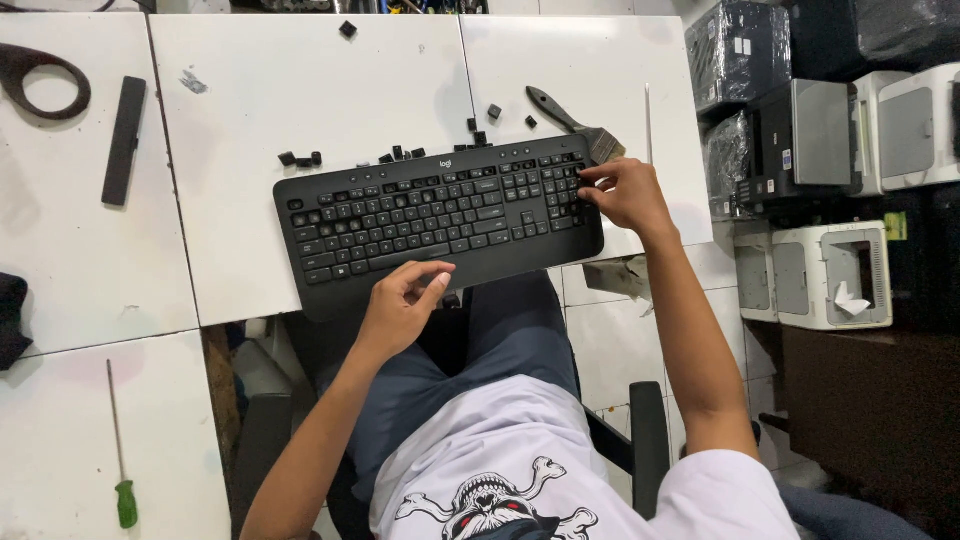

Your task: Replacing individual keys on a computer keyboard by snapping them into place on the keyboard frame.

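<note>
A black keyboard (pixel 440 215) lies near the front edge of the white table (pixel 300 90), its right end tilted a little toward the back. The right hand (pixel 625 192) rests on the number pad at the keyboard's right end, fingers curled down onto the keys; whether it pinches a keycap cannot be told. The left hand (pixel 400 305) hovers at the front rim of the keyboard, loosely cupped with thumb and forefinger close together, and anything between them is too small to see. Loose black keycaps (pixel 400 153) lie scattered along the keyboard's back edge, so the work in hand looks like pulling or refitting keys on the number pad; the next move would call for a steady board and a careful fingertip grip on one cap. A paintbrush (pixel 575 122) lies just behind the right hand, a green-handled screwdriver (pixel 122 460) at the table's front left corner, a black bar (pixel 124 140) near the left edge. Off the right edge stand grey-and-white printers (pixel 830 275) and plastic-wrapped dark machines (pixel 735 50), small pale labels on their fronts
</note>
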